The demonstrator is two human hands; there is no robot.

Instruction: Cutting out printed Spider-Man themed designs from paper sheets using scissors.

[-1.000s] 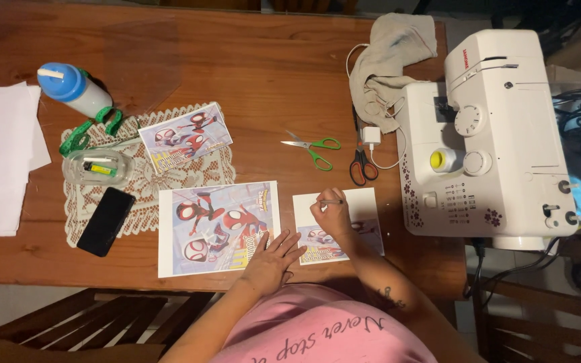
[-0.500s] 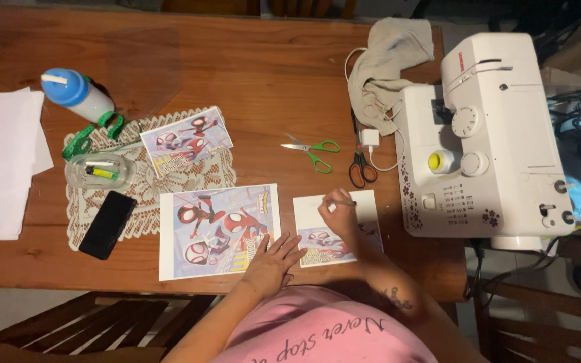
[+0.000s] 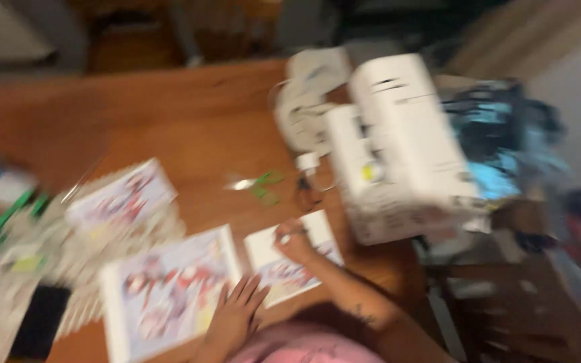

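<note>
The view is badly smeared, so only the larger shapes can be read. The person's right hand (image 3: 295,243) rests on a small printed sheet (image 3: 294,265) near the front edge of the wooden table (image 3: 189,121). Its fingers are curled tight around a thin pen-like tool (image 3: 292,233); the tool's long axis runs roughly left to right across the top of the sheet, with its pale tip toward the left. What kind of tool it is cannot be told through the blur.

The left hand (image 3: 235,314) lies flat with its fingers spread and holds nothing. It presses on the lower right corner of a larger printed picture (image 3: 169,292), which sits just to the left of the small sheet, the 2 nearly touching edge to edge. The small sheet is directly under the right hand and to the right of the left hand, so the right hand is the nearer one.

Beyond the sheet lie green-handled scissors (image 3: 258,185), pointing left. A white sewing machine (image 3: 401,151) stands to the right, near the sheet's far corner. A 3rd printed picture (image 3: 121,196) lies farther left on a lace mat (image 3: 68,255), with a dark phone (image 3: 38,323) at the mat's near edge
</note>
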